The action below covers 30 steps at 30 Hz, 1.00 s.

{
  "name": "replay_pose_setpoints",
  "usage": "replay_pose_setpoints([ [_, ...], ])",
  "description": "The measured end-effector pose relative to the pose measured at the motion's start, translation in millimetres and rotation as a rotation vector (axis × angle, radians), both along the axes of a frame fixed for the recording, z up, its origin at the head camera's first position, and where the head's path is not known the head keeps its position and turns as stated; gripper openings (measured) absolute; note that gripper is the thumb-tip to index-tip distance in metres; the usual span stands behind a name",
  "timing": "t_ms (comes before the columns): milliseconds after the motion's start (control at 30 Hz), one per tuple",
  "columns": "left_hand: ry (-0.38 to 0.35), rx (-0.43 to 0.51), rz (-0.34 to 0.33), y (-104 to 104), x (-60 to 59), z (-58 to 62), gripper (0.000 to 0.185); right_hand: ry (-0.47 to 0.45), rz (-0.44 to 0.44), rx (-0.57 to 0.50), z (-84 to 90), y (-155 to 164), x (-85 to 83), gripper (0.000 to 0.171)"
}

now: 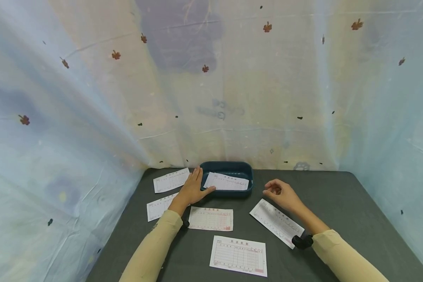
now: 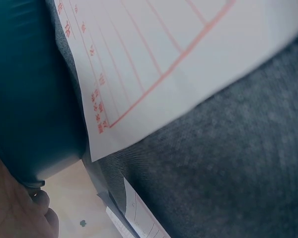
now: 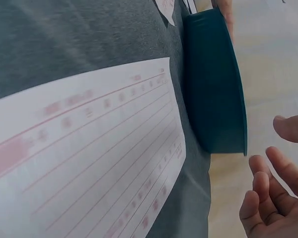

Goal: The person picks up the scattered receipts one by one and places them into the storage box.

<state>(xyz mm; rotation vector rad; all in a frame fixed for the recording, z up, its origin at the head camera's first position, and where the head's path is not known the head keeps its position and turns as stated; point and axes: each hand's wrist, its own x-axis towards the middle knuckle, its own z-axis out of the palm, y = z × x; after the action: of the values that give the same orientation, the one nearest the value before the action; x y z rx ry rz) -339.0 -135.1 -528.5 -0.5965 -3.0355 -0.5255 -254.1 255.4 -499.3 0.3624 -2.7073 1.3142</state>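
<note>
The right hand is above the table, to the right of the dark blue-green box. Its fingers are loosely bent, the thumb stands apart from them, and nothing is between them. The slanted paper lies on the table on the near side of these fingers, so it is toward the person and not toward the box. Its long axis runs obliquely: one end points to the near right corner of the box, the other end lies beside the right wrist. The right hand is clearly the nearer one to this paper.

The left hand touches the left side of the box; its fingers are rather straight, with the thumb spread along the near rim. Inside the box lies one printed paper. Before the box are the middle paper and, nearer to the person, the front paper. Two more sheets lie left of the box, one partly hidden by the left hand.
</note>
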Motion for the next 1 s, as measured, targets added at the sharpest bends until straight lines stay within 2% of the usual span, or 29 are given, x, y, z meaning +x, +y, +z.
replay_pose_setpoints([
  [300,0.001,-0.026,-0.003,-0.7,0.5,0.9,0.115,0.024,-0.028,0.024,-3.0,21.6,31.0,0.027],
  [533,0.0,-0.016,-0.007,-0.4,0.1,0.2,0.114,0.05,-0.033,0.043,-6.7,33.1,44.9,0.027],
  [667,0.003,-0.019,-0.013,-0.6,-0.1,-0.4,0.114,-0.003,-0.036,0.042,-10.0,40.0,49.6,0.03],
  [867,0.006,-0.014,-0.009,-1.1,0.1,0.1,0.114,-0.128,0.025,0.083,-14.0,46.9,57.3,0.043],
  [1000,0.001,-0.015,-0.003,-1.1,1.6,0.4,0.115,-0.133,0.048,0.139,-15.0,50.9,61.9,0.046],
])
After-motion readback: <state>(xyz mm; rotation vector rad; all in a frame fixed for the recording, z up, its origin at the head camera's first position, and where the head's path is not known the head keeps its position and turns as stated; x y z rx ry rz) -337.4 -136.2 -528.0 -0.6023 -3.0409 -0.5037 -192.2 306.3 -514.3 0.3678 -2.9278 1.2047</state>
